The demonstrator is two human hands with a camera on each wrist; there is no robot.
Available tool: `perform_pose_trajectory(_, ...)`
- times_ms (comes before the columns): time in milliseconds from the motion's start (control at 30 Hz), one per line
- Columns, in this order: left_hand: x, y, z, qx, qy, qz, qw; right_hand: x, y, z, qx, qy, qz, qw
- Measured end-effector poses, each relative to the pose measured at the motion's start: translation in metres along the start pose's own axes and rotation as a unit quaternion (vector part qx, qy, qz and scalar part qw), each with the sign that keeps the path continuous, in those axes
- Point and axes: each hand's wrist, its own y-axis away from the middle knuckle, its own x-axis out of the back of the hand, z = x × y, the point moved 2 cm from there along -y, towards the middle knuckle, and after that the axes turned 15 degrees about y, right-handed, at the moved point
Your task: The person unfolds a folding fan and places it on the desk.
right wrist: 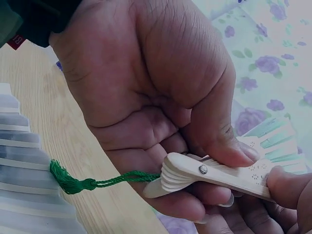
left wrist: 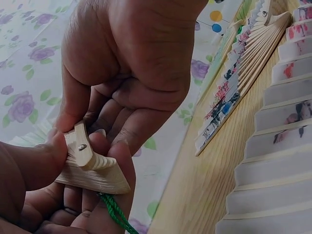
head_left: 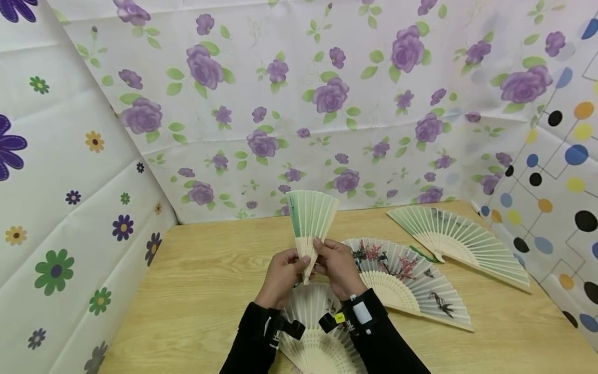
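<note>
Above the table, both hands hold a partly spread pale green folding fan upright by its wooden sticks. The left hand pinches the lower sticks from the left, thumb on the near face. From the other side the right hand grips the sticks, its thumb a little higher. In the right wrist view the metal rivet shows at the fan's narrow end, where a green tassel hangs on a cord. The left wrist view shows the stacked stick ends between the fingers of both hands.
A spread white folding fan lies under the wrists, partly hidden by the sleeves. To its right lie a white fan with pink blossoms and birds and a spread pale green fan. Flowered cloth hangs behind the wooden table.
</note>
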Motion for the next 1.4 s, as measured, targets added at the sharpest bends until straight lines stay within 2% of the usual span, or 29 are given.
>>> perform_pose_trajectory(200,0.0008,0.0015,0.0016,-0.004,0.009,0.020,0.9998,0.0020,-0.0001,-0.0003,0.005,0.007,-0.004,1.000)
perform_pose_trajectory(367,0.0006,0.0015,0.0025,-0.005,-0.004,0.023,0.9997,0.0031,0.0004,-0.0020,0.005,0.020,0.001,1.000)
perform_pose_trajectory(867,-0.0034,0.0000,0.0019,-0.016,-0.009,0.045,0.9988,0.0027,-0.0011,-0.0019,-0.007,-0.002,0.023,1.000)
perform_pose_trajectory(1233,-0.0029,-0.0024,0.0009,-0.022,0.000,-0.009,0.9997,0.0035,-0.0013,-0.0052,0.004,0.001,0.050,0.999)
perform_pose_trajectory(1400,-0.0021,-0.0023,0.0001,-0.017,-0.003,-0.010,0.9998,0.0031,-0.0005,-0.0050,0.004,0.000,0.056,0.998)
